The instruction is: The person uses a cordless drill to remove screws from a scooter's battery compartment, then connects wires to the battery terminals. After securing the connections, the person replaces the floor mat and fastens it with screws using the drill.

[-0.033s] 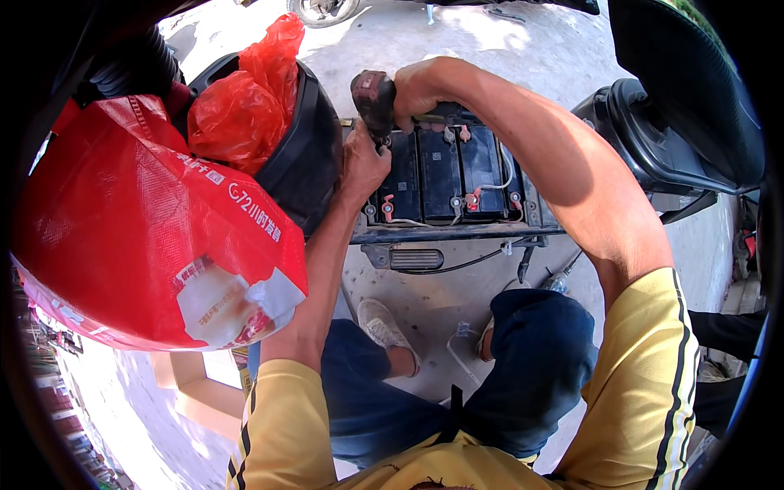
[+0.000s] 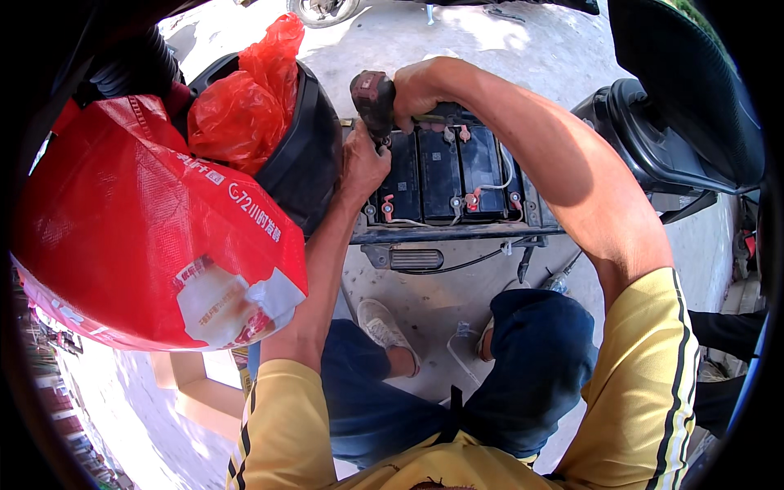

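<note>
My right hand (image 2: 418,94) is wrapped round the handle of a dark cordless drill (image 2: 374,94), its nose pointing down at the left end of a battery bay. Close against the drill's tip, my left hand (image 2: 365,166) has its fingers pinched together; what they hold is hidden. Black batteries (image 2: 441,175) stand side by side in the bay beneath both hands. Red-capped terminals (image 2: 472,200) and a pale wire (image 2: 508,167) show on their tops. My right forearm reaches over the bay's right end and hides part of it.
At left a big red bag (image 2: 147,237) hangs beside a black bin-like container (image 2: 314,139) stuffed with a red plastic bag (image 2: 245,114). A black seat (image 2: 694,90) rises at far right. A cardboard box (image 2: 200,400) lies at lower left, and a pedal (image 2: 416,260) sits below the bay.
</note>
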A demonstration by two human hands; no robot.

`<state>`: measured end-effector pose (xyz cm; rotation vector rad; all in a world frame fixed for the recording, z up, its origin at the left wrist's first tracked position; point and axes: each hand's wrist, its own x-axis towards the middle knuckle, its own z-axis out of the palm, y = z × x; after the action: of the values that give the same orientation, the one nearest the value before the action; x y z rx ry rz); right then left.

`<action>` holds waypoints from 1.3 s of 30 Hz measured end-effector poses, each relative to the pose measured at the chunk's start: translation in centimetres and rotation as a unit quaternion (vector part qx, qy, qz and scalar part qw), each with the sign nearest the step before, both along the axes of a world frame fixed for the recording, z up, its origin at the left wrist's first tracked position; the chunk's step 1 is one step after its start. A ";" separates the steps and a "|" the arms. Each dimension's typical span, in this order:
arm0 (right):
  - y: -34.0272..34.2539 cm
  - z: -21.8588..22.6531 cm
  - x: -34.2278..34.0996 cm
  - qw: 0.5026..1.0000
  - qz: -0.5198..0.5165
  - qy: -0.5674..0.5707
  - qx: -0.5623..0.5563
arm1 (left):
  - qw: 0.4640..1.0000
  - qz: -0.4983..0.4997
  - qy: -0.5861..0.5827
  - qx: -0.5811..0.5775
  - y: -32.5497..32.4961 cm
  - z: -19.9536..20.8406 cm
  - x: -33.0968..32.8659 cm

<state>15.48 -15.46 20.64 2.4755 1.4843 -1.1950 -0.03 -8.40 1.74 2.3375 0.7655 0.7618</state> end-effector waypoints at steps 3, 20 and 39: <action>0.5 -0.9 0.5 1.000 0.026 0.000 0.007 | 1.000 -0.001 0.004 -0.003 -0.1 0.1 -0.1; 1.8 -0.7 0.6 0.998 0.044 -0.013 -0.041 | 1.000 0.003 0.003 -0.002 0.3 -0.3 -0.3; -3.6 -0.6 1.0 0.995 -0.058 0.054 0.058 | 1.000 -0.014 -0.004 -0.019 -0.2 0.9 0.1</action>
<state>16.49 -19.07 20.00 2.6449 1.4946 -1.3167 0.04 -8.59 2.62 2.3049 0.7364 0.7373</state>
